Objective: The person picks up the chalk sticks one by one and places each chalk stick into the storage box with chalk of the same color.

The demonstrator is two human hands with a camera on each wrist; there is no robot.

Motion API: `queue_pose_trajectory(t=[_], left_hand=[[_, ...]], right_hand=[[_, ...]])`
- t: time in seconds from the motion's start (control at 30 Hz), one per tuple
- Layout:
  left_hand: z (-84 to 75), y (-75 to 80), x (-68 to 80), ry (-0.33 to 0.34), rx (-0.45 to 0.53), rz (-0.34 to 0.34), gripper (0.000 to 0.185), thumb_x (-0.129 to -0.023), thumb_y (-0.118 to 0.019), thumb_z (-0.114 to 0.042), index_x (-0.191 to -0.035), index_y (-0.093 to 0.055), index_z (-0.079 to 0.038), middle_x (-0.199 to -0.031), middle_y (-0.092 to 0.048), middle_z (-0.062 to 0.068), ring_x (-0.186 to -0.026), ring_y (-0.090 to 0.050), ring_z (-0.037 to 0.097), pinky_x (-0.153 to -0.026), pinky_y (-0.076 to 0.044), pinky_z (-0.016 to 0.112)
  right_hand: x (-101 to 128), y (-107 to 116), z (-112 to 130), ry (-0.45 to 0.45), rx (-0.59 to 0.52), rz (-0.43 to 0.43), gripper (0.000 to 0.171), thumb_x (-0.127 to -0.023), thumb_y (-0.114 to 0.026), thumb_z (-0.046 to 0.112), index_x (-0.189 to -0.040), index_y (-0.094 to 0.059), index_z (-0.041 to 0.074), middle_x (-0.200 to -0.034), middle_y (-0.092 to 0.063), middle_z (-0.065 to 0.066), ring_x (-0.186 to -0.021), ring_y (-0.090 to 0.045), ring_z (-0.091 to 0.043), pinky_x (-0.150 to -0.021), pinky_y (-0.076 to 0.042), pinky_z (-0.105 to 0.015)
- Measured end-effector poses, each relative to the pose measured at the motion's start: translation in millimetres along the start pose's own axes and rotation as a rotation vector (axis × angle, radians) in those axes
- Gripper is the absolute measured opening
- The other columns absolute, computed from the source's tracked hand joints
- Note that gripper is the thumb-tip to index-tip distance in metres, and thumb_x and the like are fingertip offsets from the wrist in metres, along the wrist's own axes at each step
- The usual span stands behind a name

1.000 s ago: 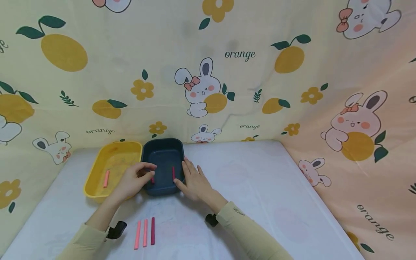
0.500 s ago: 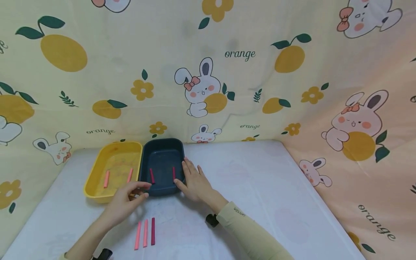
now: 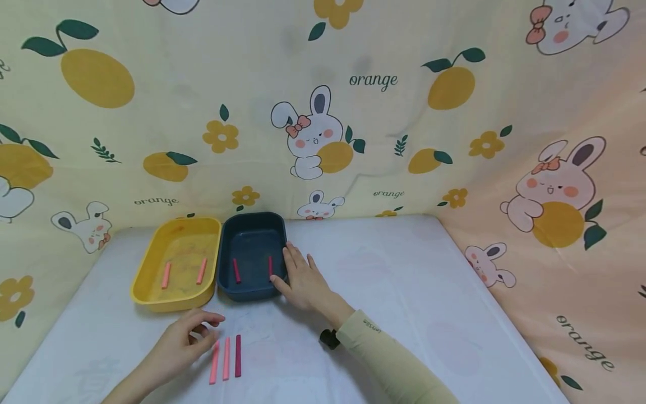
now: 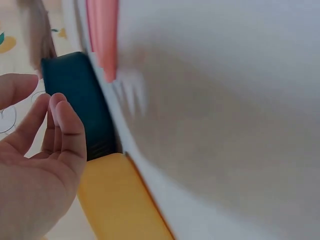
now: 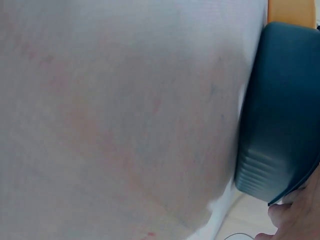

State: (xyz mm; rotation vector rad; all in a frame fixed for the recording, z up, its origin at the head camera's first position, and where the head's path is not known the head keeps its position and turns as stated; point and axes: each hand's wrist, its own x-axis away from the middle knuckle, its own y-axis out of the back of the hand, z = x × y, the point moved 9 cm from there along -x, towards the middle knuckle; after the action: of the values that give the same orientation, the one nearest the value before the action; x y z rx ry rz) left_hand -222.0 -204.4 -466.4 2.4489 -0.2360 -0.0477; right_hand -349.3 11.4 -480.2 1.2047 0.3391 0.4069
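Note:
My left hand (image 3: 184, 339) hovers near the table's front with nothing in it, its fingers loosely bent and thumb apart. Right by its thumb lie two pale pink sticks (image 3: 226, 358) and one dark magenta stick (image 3: 238, 355), side by side. My right hand (image 3: 305, 283) rests with straight fingers along the right wall of the dark blue tray (image 3: 252, 294), thumb at its rim. Inside that tray are two magenta sticks (image 3: 236, 270). Two pink sticks (image 3: 201, 271) lie apart in the yellow tray (image 3: 161, 306). In the left wrist view, the pink sticks (image 4: 111, 40) appear beyond the fingertips.
Both trays stand against each other at the back left of the white-covered table (image 3: 383, 269). A cloth (image 3: 242, 73) printed with rabbits and oranges hangs behind and along the right side. The right sleeve (image 3: 388, 353) crosses the table's front.
My left hand has left the blue tray and come back toward the sticks at the front, uncovering a magenta stick and a pink stick in the trays. The right hand stays put.

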Motion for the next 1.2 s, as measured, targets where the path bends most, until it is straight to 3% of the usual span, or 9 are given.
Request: queue_pose_trajectory(t=[0.47, 0.9, 1.2], left_hand=[[30.9, -15.0, 6.8, 0.192, -0.008, 0.076, 0.036, -0.087, -0.080, -0.009, -0.122, -0.070, -0.007, -0.104, -0.060, 0.002, -0.083, -0.054, 0.017, -0.069, -0.050, 0.023], [36.8, -28.2, 3.0, 0.273, -0.075, 0.121, 0.042, -0.082, -0.086, -0.013, -0.121, -0.070, -0.008, -0.100, -0.056, 0.002, -0.081, -0.052, 0.017, -0.065, -0.047, 0.025], [34.7, -32.1, 0.7, 0.269, -0.115, 0.118, 0.039, -0.081, -0.088, -0.013, -0.116, -0.072, -0.009, -0.099, -0.055, 0.002, -0.080, -0.052, 0.017, -0.065, -0.047, 0.025]], right_hand=[[-1, -1, 1, -0.002, 0.004, 0.002, 0.084, -0.107, -0.036, 0.062, -0.167, -0.013, 0.007, -0.175, -0.005, -0.006, -0.160, -0.011, -0.021, -0.127, -0.012, -0.052], [0, 0, 2, -0.005, 0.003, 0.000, 0.084, -0.106, -0.035, 0.062, -0.167, -0.014, 0.007, -0.175, -0.006, -0.006, -0.160, -0.012, -0.021, -0.127, -0.012, -0.052], [-1, -1, 0, -0.009, 0.010, 0.000, 0.085, -0.106, -0.034, 0.063, -0.167, -0.014, 0.007, -0.175, -0.006, -0.006, -0.160, -0.012, -0.021, -0.127, -0.013, -0.053]])
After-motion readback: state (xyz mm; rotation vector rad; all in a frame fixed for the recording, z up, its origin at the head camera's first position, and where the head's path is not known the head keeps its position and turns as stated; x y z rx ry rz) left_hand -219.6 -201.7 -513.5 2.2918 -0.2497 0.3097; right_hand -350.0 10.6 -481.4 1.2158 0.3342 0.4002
